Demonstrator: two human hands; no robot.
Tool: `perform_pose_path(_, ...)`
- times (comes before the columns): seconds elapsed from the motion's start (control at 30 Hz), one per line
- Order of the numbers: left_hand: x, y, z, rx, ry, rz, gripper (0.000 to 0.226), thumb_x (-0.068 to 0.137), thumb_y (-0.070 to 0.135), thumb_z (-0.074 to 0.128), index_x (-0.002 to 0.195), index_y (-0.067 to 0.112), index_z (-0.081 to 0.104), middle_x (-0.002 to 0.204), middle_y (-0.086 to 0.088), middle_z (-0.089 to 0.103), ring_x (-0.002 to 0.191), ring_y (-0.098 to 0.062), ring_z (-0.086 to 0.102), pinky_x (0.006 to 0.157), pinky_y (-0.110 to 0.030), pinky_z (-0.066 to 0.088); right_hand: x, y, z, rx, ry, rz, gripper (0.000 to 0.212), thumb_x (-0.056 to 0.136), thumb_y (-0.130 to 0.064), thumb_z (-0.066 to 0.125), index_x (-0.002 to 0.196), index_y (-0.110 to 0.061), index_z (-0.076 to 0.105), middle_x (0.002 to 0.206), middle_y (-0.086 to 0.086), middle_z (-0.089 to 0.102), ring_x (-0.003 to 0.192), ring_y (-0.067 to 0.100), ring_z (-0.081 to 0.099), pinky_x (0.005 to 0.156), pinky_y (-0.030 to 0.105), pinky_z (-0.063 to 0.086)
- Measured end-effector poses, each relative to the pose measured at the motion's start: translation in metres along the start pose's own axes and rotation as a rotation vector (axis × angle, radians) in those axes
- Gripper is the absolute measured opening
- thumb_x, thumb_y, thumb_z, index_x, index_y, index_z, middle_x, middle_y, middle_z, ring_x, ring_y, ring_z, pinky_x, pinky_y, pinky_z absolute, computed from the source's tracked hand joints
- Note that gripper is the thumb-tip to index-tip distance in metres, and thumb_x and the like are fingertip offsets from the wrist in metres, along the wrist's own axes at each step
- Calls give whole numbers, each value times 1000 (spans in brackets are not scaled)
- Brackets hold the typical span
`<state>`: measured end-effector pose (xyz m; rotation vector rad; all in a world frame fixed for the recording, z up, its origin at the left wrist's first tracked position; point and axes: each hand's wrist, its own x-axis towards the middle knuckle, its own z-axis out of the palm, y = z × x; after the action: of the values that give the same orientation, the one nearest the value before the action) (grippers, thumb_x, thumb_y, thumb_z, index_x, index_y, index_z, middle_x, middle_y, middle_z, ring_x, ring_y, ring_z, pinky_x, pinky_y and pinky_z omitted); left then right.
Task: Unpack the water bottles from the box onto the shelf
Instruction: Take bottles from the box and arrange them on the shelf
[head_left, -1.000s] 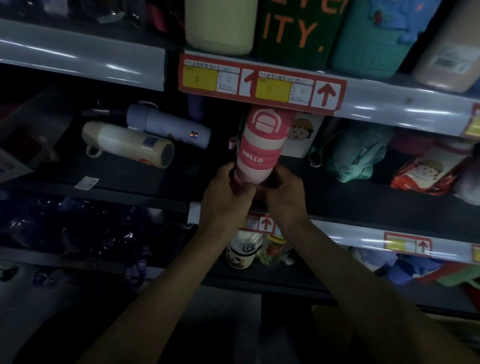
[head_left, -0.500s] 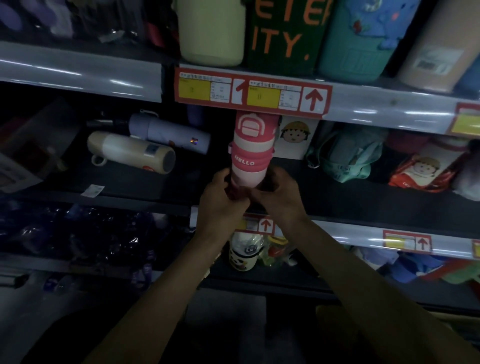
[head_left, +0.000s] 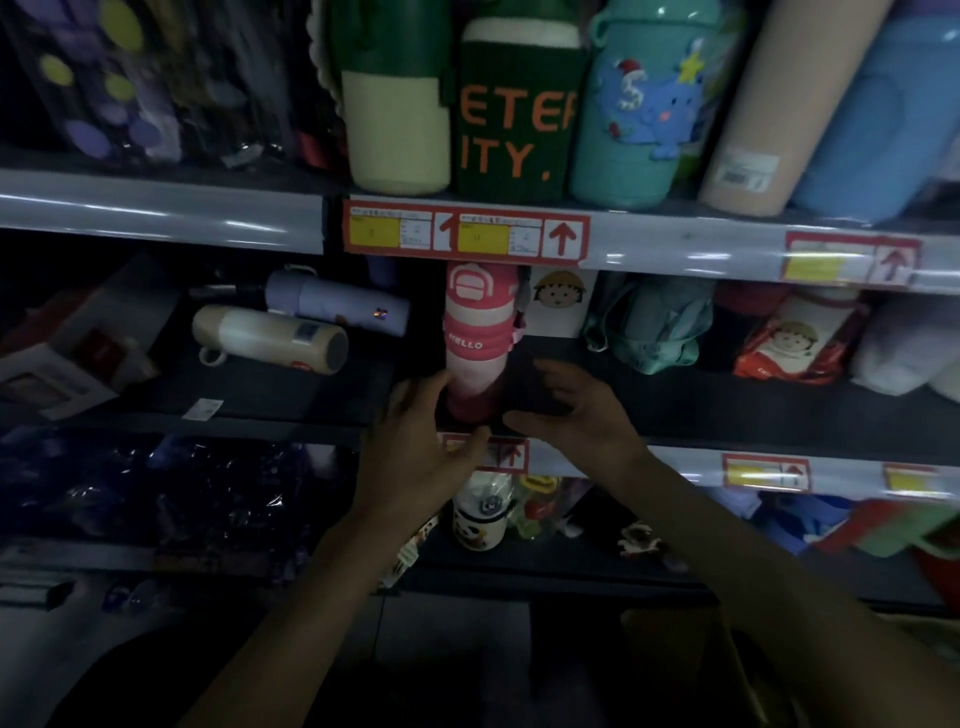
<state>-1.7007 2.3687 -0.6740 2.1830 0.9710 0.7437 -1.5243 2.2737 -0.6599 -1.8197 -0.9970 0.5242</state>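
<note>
Reaching up from below with both bare forearms toward the middle shelf (head_left: 675, 410). Flanking the pink bottle (head_left: 475, 338) with the left hand (head_left: 421, 452), fingers spread and loose, gripping nothing, fingertips just beside the bottle's foot; touching or not, cannot tell through the blur. Keeping the right hand (head_left: 571, 410) equally wide and empty, palm turned toward the bottle, apart from it on the other side. Showing that bottle upright near the shelf's front edge, lid up under the red-and-yellow price labels (head_left: 467, 234). Lying on their sides to the left, a cream bottle (head_left: 270, 338) and behind it a lavender bottle (head_left: 337, 306). Sitting just behind on the right, a white box (head_left: 558, 306) with a cartoon face, then a teal bag (head_left: 654, 327). Lining the shelf above, a cream-and-green bottle (head_left: 395, 119), a green lettered bottle (head_left: 514, 114) and a teal bottle (head_left: 639, 114).
</note>
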Motion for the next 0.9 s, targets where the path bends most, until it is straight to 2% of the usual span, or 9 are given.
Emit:
perform_pose_path(0.1,-12,8,-5,119,-38,115,73,77,67,53,144,36,48,153,12,37,137,-19,43,107,-47,45,-23,-5,-23,-133,-20,-13,85,77,-37,87,150,-19,47,141,-9,51,131,6,46,106,21,39)
perform_pose_path(0.23,-32,25,-2,234,-105,206,77,80,71,45,150,38,40,160,13,29,146,-19,31,114,-47,38,-57,-2,-61,-336,-37,-44,91,77,-48,83,154,-25,41,145,-9,46,134,6,42,104,18,35)
perform_pose_path(0.3,-44,34,4,262,-139,236,79,81,72,44,152,38,39,161,12,27,148,-17,28,117,-45,35,-76,4,-81,-433,-49,-41,97,75,-54,82,156,-28,36,152,-4,43,139,13,40,106,25,37)
perform_pose_path(0.37,-53,45,13,287,-153,276,78,81,72,45,151,37,42,158,11,33,145,-17,34,114,-43,39,-95,13,-102,-484,-57,-15,100,73,-56,83,156,-31,33,153,-1,40,138,19,42,108,32,41)
perform_pose_path(0.5,-63,75,39,276,-230,347,78,79,74,44,149,38,44,161,11,28,145,-18,36,110,-44,42,-133,28,-143,-520,-85,87,114,64,-70,80,158,-36,25,161,-3,27,143,18,37,114,35,39)
perform_pose_path(0.63,-73,111,64,348,-337,470,85,80,79,33,154,37,37,166,11,15,150,-18,27,115,-39,36,-170,51,-183,-582,-67,139,130,50,-99,58,159,-37,21,160,-4,29,146,21,34,113,45,41)
perform_pose_path(0.7,-79,126,78,374,-364,547,83,82,78,37,153,35,39,166,7,21,148,-20,32,113,-39,38,-187,67,-201,-658,-40,127,122,57,-93,59,159,-35,23,157,-5,35,144,22,38,110,44,43)
perform_pose_path(0.8,-89,147,105,395,-392,677,73,84,72,47,147,35,47,158,3,40,138,-21,48,104,-41,48,-218,86,-224,-762,-32,183,120,58,-84,55,160,-32,20,160,1,32,146,24,35,115,42,38)
perform_pose_path(0.9,-101,164,140,412,-465,741,73,83,73,46,146,37,45,154,7,42,132,-22,52,99,-44,51,-252,106,-243,-851,-37,274,115,61,-79,51,160,-29,19,158,7,32,144,30,36,115,39,36)
